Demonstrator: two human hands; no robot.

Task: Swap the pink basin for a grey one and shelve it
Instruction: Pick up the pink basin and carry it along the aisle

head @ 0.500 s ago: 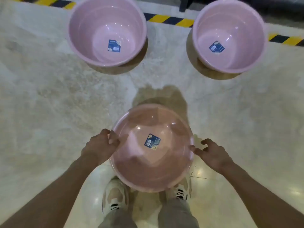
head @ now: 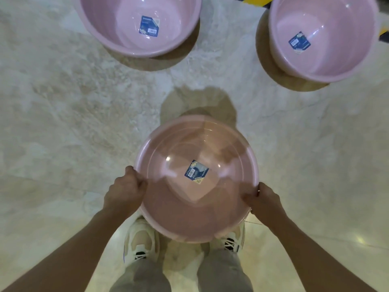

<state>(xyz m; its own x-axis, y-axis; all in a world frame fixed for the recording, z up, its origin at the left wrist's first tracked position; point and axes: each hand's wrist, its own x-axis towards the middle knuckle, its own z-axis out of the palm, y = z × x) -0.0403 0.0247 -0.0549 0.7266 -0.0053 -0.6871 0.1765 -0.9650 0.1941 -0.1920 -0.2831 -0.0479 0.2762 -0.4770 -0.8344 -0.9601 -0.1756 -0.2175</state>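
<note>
A pink basin (head: 189, 213) with a blue label inside is held just above my shoes, open side up. My left hand (head: 124, 192) grips its left rim and my right hand (head: 263, 202) grips its right rim. Two more pink basins stand on the floor ahead, one at the far left (head: 105, 24) and one at the far right (head: 345, 66), each with a blue label at the bottom. No grey basin or shelf is in view.
The pale marble floor (head: 73, 123) stretches all round. A yellow and black striped line (head: 255, 0) runs along the far edge behind the basins. My two shoes (head: 143, 243) stand under the held basin.
My right hand has closed onto the basin's right rim, where it was apart from it before. The view has moved nearer to the two basins on the floor.
</note>
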